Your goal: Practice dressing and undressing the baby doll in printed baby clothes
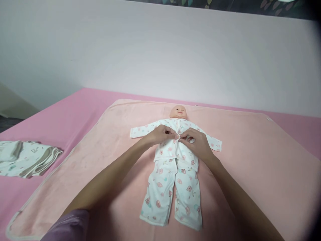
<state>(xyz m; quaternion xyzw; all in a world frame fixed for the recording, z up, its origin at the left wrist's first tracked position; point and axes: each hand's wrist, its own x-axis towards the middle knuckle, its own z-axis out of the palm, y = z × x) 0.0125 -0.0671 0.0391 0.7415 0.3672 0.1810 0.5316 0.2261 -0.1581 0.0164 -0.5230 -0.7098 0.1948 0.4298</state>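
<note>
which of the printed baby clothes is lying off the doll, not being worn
The folded printed garment at the far left, lying on the pink sheet beside the blanket. The shirt and trousers are both on the doll.

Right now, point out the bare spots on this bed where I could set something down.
Free: the peach blanket right of the doll, out to its edge; the blanket between the doll's sleeve and the pink sheet on the left. Crowded: the doll's shirt front, where the left hand and right hand meet; the folded printed cloth fills the far-left sheet.
</note>
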